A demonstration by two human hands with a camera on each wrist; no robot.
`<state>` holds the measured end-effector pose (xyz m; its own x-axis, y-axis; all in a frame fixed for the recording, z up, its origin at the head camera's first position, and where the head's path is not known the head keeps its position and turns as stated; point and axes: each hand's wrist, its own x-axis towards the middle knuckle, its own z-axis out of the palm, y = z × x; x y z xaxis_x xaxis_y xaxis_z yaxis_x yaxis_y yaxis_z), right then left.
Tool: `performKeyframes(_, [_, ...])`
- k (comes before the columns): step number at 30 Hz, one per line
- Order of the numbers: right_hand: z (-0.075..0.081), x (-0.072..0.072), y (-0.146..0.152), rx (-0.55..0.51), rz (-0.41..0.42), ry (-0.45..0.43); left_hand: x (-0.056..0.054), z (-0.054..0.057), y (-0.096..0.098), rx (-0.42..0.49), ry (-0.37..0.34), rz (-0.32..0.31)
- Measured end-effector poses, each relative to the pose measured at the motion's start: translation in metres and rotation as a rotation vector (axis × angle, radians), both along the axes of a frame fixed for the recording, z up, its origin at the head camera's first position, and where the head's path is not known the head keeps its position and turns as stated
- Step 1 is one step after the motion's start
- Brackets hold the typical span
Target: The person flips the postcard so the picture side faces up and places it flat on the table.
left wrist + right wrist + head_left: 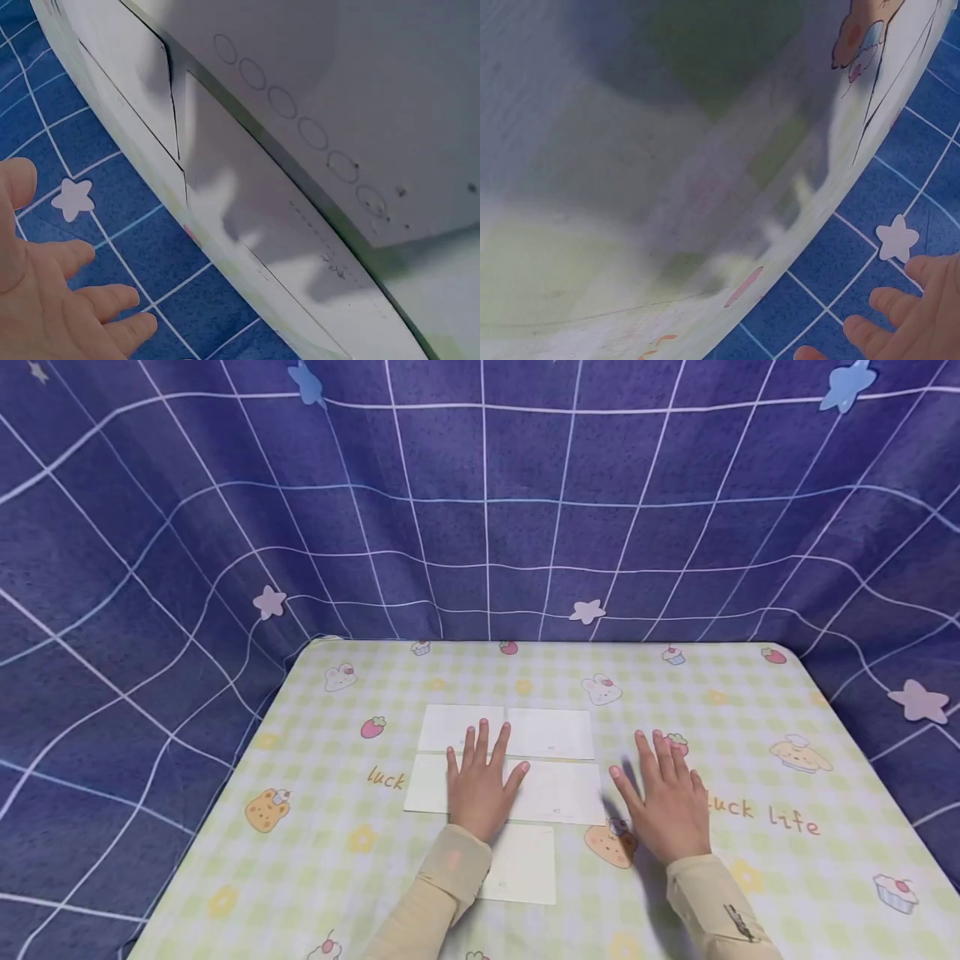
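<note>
Several white paper rectangles lie on the table in the head view. Two are side by side at the back: a left one (442,727) and a right one (555,733). A middle row (562,789) sits just nearer, and a single paper (525,864) is at the front. My left hand (480,789), fingers spread and straight, is over the middle row and hides part of it. In the left wrist view, one paper (315,97) bears a row of printed circles. To the right of the papers, my right hand (666,806) is over the tablecloth, fingers extended, holding nothing.
A green-and-white checked tablecloth (360,893) with cartoon prints covers the table. Behind and at both sides hangs a dark blue curtain (525,535) with white lines and stars. Beige sleeves (450,877) cover both forearms.
</note>
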<state>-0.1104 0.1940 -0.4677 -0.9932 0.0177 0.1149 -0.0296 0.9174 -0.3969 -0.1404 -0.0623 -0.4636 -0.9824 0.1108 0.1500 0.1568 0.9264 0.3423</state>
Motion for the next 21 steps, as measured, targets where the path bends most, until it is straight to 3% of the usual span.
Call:
performKeyframes(10, [0.005, 0.002, -0.002, -0.064, 0.006, 0.031, -0.001, 0.005, -0.004, -0.023, -0.007, 0.029])
performKeyframes(21, [0.013, 0.006, -0.007, -0.131, 0.009, 0.09, 0.0, 0.011, -0.012, 0.046, 0.014, 0.038])
